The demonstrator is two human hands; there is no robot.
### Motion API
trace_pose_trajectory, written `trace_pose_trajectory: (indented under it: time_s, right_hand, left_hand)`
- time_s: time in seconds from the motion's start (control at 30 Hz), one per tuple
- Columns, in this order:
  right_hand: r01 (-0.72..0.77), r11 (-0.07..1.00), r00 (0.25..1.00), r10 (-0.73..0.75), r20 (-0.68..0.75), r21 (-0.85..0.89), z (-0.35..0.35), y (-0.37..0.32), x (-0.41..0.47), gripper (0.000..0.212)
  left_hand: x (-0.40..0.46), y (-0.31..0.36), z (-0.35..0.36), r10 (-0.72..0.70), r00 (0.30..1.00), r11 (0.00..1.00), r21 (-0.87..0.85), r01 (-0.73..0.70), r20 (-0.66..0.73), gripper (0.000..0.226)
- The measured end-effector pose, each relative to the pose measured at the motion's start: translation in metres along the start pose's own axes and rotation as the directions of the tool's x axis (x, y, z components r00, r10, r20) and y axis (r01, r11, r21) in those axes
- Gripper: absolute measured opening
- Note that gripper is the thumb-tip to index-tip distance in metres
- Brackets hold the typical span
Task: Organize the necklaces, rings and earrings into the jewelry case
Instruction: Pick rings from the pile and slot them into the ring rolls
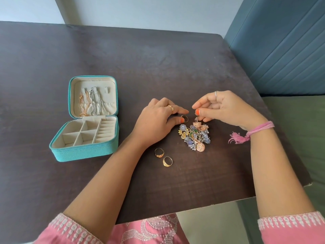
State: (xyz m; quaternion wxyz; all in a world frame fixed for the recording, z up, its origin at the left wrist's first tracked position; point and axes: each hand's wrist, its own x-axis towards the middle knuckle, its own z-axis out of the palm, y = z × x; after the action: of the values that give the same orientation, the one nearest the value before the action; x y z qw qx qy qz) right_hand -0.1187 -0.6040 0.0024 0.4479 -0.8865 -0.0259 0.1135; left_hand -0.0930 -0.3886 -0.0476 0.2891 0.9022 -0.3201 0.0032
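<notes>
1. Head cam: right hand [226, 108] pinches a rose-gold dome earring [197, 123] above the tangled multicolour earring pile [194, 136].
2. Left hand [158, 118] pinches a thin metal ring [184, 118].
3. Open teal zip jewelry case [84, 152] sits well left, gold and silver chain necklaces [93, 103] hanging in its lid.

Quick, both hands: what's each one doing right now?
Left hand: pinching a ring between thumb and fingers, low over the table.
Right hand: pinching the top of a rose-gold jhumka earring, over the earring pile.
</notes>
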Motion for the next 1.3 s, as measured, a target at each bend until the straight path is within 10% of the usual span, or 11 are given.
trace_pose_trajectory:
  time_s: [0.4, 0.77, 1.0, 1.3]
  right_hand:
    - [-0.002, 0.944, 0.994, -0.035, -0.106, -0.330, 0.002, -0.013, 0.005, 0.011]
    - [0.085, 0.996, 0.996, -0.085, 0.005, -0.028, 0.014, -0.034, 0.010, 0.016]
    - [0.121, 0.945, 0.987, -0.084, 0.133, -0.303, 0.027, -0.056, 0.018, 0.014]
    - [0.363, 0.752, 0.906, -0.146, 0.398, -0.550, 0.081, -0.080, 0.018, 0.014]
  left_hand:
    - [0.000, -0.003, 0.006, 0.043, 0.996, 0.998, -0.039, -0.046, -0.081, 0.015]
    - [-0.009, 0.005, -0.006, 0.057, 0.963, 0.984, -0.147, -0.099, -0.265, 0.015]
    - [-0.049, 0.020, -0.014, -0.350, 0.909, 0.846, -0.494, 0.203, -0.225, 0.042]
    - [-0.085, 0.016, -0.011, -0.529, 0.809, 0.677, -0.702, 0.221, -0.256, 0.042]
